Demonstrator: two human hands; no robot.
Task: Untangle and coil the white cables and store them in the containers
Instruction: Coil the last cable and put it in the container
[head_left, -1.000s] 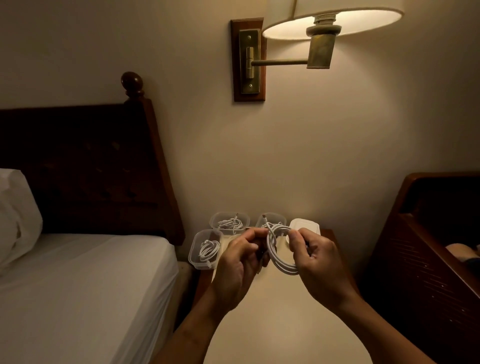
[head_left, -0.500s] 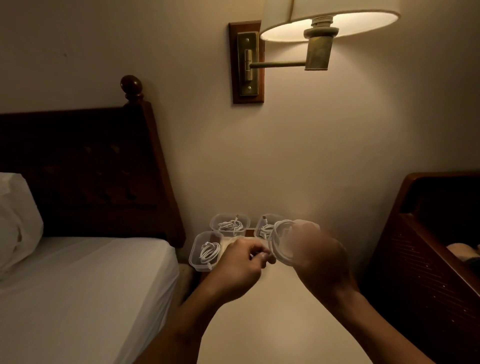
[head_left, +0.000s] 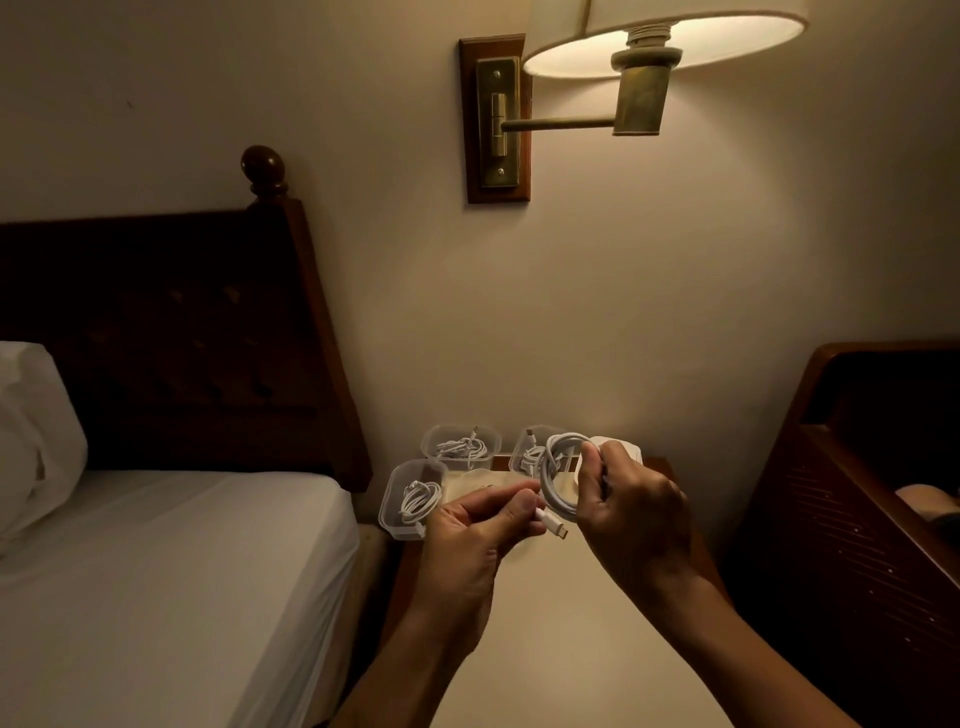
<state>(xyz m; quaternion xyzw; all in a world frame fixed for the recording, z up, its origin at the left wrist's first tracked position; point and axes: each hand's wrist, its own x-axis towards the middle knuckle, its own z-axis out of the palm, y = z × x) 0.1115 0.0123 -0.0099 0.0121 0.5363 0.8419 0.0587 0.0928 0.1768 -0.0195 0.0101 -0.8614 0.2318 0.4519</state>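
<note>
1. Cable (head_left: 549, 483) is held coiled in the air above the table (head_left: 571, 649), near the containers (head_left: 395, 504).
2. Right hand (head_left: 631, 512) grips the loops; left hand (head_left: 478, 530) pinches the free end behind the plug (head_left: 553, 524).
3. Plug end is untucked: should the right grip slacken, the loops could spring apart and tangle. A free container seems hidden behind that hand.

Lamp shade (head_left: 665, 36) cut by top edge. Pillow (head_left: 36, 441) cut by left edge. Both forearms run off bottom edge. Third container (head_left: 518, 457) at nightstand (head_left: 571, 623) far edge half hidden behind coiled cable (head_left: 553, 483). White flat thing (head_left: 621, 448) behind right hand (head_left: 634, 514), mostly hidden, cannot tell what. Connector (head_left: 553, 522) by left hand (head_left: 478, 525) too small to type. Pale object (head_left: 930, 501) in dark furniture (head_left: 857, 519), cut by right edge, unidentifiable.
</note>
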